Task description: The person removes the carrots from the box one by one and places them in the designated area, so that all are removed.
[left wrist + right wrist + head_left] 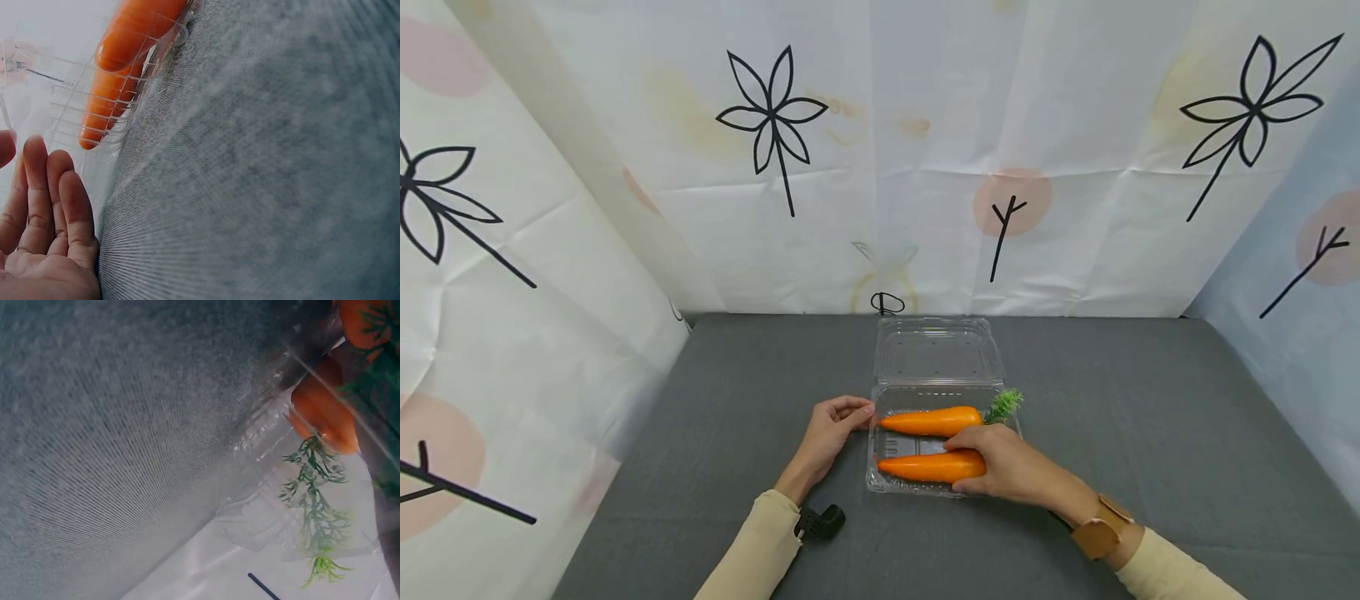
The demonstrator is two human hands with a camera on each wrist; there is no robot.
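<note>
A clear plastic clamshell box (871,477) lies on the table, its lid (937,350) folded back toward the wall. Two orange carrots lie side by side in it, tips to the left. The rear carrot (928,422) has green leaves (1003,407) at its right end. My right hand (1015,468) grips the front carrot (917,467) by its thick end, hiding that end in the head view. At the box's left edge is my left hand (826,433). Its fingers (78,206) are nearly straight in the left wrist view, beside the box wall.
A grey cloth covers the table (760,367). White patterned fabric (880,150) hangs behind it and at both sides. On the left wrist sits a black device (822,522), on the right a brown strap (1101,529).
</note>
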